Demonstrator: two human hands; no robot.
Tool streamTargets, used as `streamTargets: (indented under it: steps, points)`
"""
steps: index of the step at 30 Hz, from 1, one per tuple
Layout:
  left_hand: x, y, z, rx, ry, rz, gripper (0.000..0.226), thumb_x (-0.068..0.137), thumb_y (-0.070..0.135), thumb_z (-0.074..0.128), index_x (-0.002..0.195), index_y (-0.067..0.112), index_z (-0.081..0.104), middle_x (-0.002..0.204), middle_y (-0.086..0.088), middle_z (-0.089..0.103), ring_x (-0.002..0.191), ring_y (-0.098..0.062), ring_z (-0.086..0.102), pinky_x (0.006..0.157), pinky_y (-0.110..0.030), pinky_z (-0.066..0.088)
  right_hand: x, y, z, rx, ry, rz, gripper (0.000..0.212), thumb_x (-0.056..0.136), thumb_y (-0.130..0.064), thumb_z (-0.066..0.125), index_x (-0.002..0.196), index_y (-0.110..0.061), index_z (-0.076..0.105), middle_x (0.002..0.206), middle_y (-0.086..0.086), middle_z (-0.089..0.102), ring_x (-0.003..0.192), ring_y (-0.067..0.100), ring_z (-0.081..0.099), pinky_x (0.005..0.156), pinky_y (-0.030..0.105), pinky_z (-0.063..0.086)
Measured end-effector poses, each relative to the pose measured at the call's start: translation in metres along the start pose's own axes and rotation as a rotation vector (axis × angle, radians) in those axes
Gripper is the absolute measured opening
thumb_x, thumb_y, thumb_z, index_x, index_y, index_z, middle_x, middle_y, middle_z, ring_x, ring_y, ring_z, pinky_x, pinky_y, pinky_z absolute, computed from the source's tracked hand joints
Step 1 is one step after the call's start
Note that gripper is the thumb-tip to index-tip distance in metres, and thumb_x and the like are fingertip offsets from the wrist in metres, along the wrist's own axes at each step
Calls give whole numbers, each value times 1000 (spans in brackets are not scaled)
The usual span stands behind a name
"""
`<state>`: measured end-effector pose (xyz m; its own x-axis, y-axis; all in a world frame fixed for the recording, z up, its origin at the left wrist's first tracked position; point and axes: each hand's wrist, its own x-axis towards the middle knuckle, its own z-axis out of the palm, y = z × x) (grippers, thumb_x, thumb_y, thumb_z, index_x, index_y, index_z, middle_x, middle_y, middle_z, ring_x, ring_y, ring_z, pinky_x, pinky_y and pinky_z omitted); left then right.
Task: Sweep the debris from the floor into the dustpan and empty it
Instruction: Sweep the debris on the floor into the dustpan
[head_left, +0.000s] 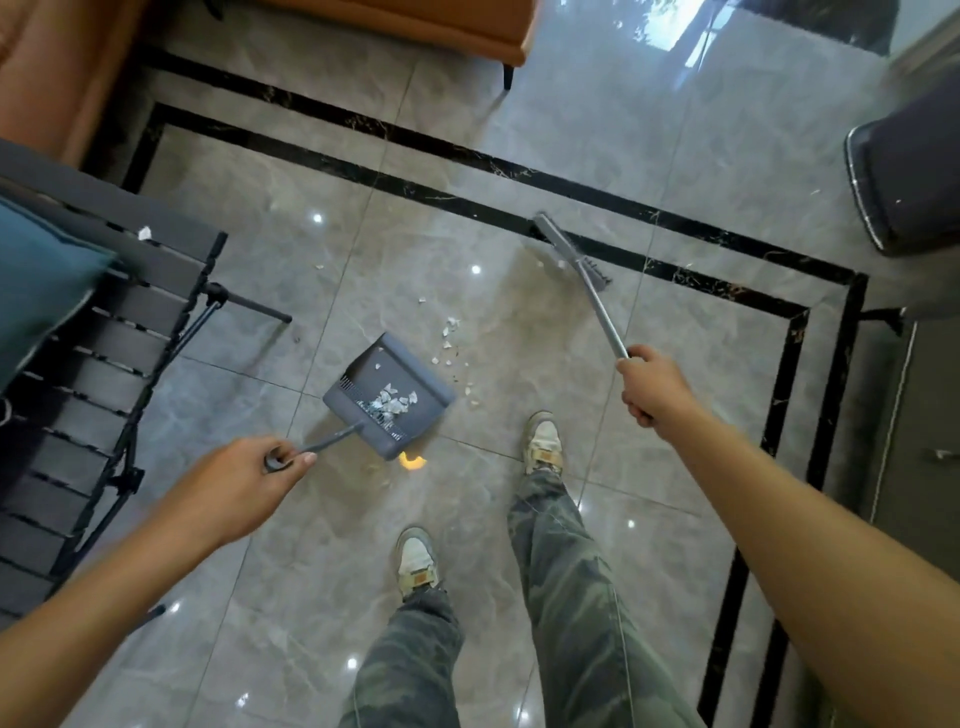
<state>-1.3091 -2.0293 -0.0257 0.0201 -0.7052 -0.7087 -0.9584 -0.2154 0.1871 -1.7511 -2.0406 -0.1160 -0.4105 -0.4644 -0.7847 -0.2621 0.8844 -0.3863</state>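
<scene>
Both fists wrapped: left hand on dustpan handle, right hand on broom; debris at dustpan's 1 o'clock, broom beyond.

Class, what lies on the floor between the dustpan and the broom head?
In the head view, small white scraps lie scattered on the tiles there.

Centre frame, a grey plastic dustpan angles its mouth to the upper right, with white scraps piled inside. Loose white bits dot the glossy tiled floor beside it. A grey metal-handled broom slants upper right.
</scene>
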Motion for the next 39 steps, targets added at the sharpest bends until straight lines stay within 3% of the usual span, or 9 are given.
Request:
streamTargets:
  steps: [6, 15, 21, 25, 28, 31, 35, 39]
  points:
    - [22, 67, -15, 3, 30, -52, 39, 94, 55, 58, 82, 19, 69, 79, -6, 71, 76, -24, 66, 74, -40, 56, 72, -44, -51, -151, -23, 8, 39, 93, -15, 37, 126, -25, 54, 77, 12, 52, 53, 22, 45, 42, 25, 33]
    - [48, 108, -32, -37, 80, -101, 43, 94, 55, 57, 74, 18, 64, 69, -4, 67, 68, -22, 63, 69, -39, 54, 45, -56, -60, -264, -269, 84, 28, 101, -16, 33, 120, -27, 50, 72, 11, 48, 49, 18, 39, 40, 21, 30]
    - [54, 93, -32, -111, 107, -109, 46, 92, 55, 60, 71, 13, 61, 62, -8, 64, 62, -25, 62, 64, -40, 54, 14, -78, -80, -191, -319, 12, 33, 104, -22, 44, 134, -30, 55, 60, 5, 43, 41, 13, 34, 37, 22, 26]
    - [57, 72, -31, -149, 113, -130, 49, 92, 54, 60, 65, 14, 54, 60, -9, 60, 61, -27, 60, 56, -33, 43, 26, -125, -64, -248, -230, -110, 38, 104, -19, 45, 140, -29, 52, 62, 5, 44, 37, 11, 33, 32, 22, 25]
    - [56, 50, -29, -180, 100, -147, 50, 93, 53, 59, 65, 12, 52, 59, -9, 57, 60, -27, 58, 54, -32, 35, 58, -165, -39, -325, -145, -151, 42, 103, -20, 43, 143, -30, 49, 67, 8, 49, 43, 16, 36, 38, 24, 27]
    - [53, 24, -30, -202, 97, -150, 50, 93, 53, 59, 70, 8, 55, 59, -10, 57, 57, -26, 56, 53, -31, 34, 83, -194, -8, -469, -148, -126, 47, 102, -14, 40, 146, -29, 46, 73, 9, 52, 47, 18, 40, 41, 25, 31]
    - [46, -12, -29, -267, 112, -151, 51, 93, 51, 61, 72, 5, 53, 63, -17, 57, 59, -31, 58, 52, -30, 33, 67, -199, 26, -618, -209, -121, 41, 101, -7, 40, 140, -16, 50, 71, 6, 48, 46, 19, 41, 42, 27, 33]
    - [36, -41, -29, -328, 125, -162, 53, 93, 53, 60, 73, 5, 52, 52, -4, 43, 49, -22, 45, 51, -30, 30, 24, -190, 33, -659, -259, -37, 34, 104, -17, 39, 133, -31, 52, 66, 10, 46, 42, 16, 35, 39, 21, 25]
